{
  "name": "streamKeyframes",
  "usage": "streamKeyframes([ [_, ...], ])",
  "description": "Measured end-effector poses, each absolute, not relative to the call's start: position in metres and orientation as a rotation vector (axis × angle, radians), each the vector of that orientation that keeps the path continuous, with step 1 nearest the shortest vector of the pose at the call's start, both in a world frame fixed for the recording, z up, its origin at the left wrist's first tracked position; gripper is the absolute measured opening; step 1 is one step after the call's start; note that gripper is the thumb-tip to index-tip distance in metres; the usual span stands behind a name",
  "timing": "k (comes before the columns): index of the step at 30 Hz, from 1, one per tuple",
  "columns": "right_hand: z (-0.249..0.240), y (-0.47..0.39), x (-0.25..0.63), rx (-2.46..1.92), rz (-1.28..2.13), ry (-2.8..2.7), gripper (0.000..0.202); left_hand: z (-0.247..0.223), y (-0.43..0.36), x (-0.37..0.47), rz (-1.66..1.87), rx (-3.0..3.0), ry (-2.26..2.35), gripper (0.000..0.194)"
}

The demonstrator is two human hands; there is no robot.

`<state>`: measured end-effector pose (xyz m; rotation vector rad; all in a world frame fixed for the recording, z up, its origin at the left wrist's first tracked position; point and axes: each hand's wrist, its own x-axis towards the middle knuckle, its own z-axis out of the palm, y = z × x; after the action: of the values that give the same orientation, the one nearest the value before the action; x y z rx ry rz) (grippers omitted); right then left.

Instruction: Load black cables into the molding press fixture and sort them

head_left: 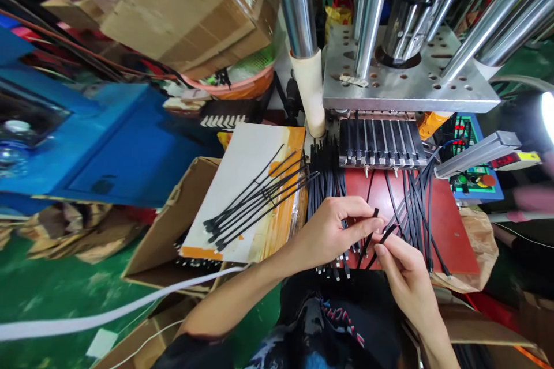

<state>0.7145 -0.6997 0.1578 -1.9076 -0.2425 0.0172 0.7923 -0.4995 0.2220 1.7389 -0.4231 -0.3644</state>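
My left hand (335, 229) pinches a black cable (375, 214) between thumb and index finger, its end sticking up past the fingertips. Close beside it, my right hand (407, 271) is closed on another black cable (388, 234), held at a slant. Both hands are over the front part of the red board (454, 230). Under and behind my left hand lies a thick bundle of black cables (326, 170), with metal plug tips showing at the near edge. More loose black cables (418, 202) run across the red board to the right.
A press with a steel plate (407, 89) stands ahead, above a mold block (383, 141) with cables in its slots. Joined black molded cables (259, 199) lie on a white sheet (242, 161) at left. A control box (478, 179) and a metal bar (476, 155) are at right.
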Motion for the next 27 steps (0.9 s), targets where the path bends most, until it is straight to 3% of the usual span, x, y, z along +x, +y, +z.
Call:
streamKeyframes([
  [8, 0.159, -0.7, 0.727, -1.855, -0.15, -0.27, 0.013, 0.211, -0.499, 0.793, -0.459, 1.529, -0.341, 0.034],
  [12, 0.164, -0.691, 0.74, -1.858, -0.163, -0.308, 0.013, 0.208, -0.503, 0.797, -0.484, 1.358, -0.212, 0.042],
  [17, 0.163, -0.68, 0.75, -1.873, -0.144, -0.239, 0.036, 0.212, -0.507, 0.805, -0.259, 1.496, -0.303, 0.034],
  [23, 0.142, -0.687, 0.741, -1.855, 0.333, -0.281, 0.04, 0.203, -0.51, 0.86, 0.245, 1.733, -0.347, 0.016],
  [27, 0.166, -0.722, 0.777, -2.007, 0.446, -0.405, 0.045, 0.175, -0.514, 0.92, 0.427, 2.116, -0.325, 0.007],
])
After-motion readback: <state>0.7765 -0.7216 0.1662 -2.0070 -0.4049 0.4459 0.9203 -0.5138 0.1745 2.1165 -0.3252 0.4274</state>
